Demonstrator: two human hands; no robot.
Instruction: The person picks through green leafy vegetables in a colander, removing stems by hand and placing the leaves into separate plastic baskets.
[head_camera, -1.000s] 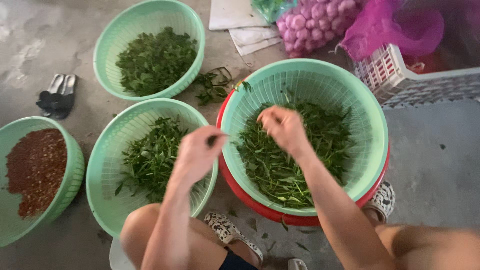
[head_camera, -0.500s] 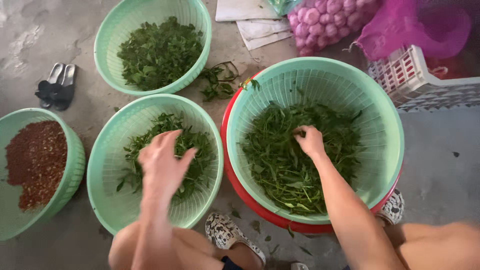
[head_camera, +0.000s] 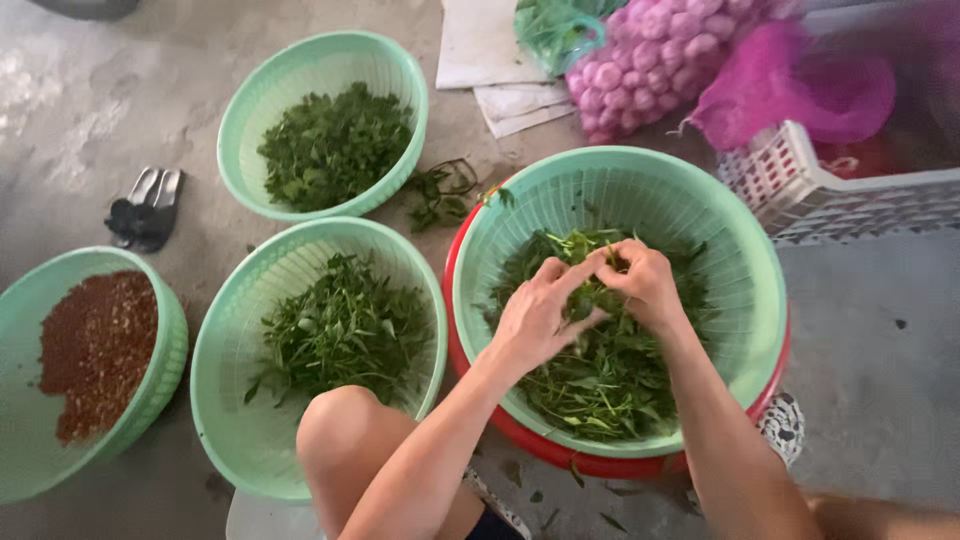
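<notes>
1. Bare grey concrete floor (head_camera: 880, 330), stained and patchy, with everything set straight on it; a pair of dark sandals (head_camera: 145, 207) lies at the far left.
2. At the far right, a pink mesh sack of pale round bulbs (head_camera: 660, 55) leans beside a white plastic crate (head_camera: 850, 195); flat pale paper sheets (head_camera: 490, 60) lie just left of the sack.
3. Four pale green plastic sieve baskets: the one at near left holds reddish-brown grains (head_camera: 95, 350), two in the middle hold leafy greens.
4. The largest basket (head_camera: 740, 260), at right, sits inside a red plastic basin (head_camera: 600, 465) and holds a heap of long-stemmed green herbs (head_camera: 610, 380).
5. Both hands meet over that heap. The left hand (head_camera: 535, 315) has fingers spread and half curled, tips touching the stems.
6. The right hand (head_camera: 645, 280) has fingers bent inward, pinching a small bunch of the herbs against the left fingertips.
</notes>
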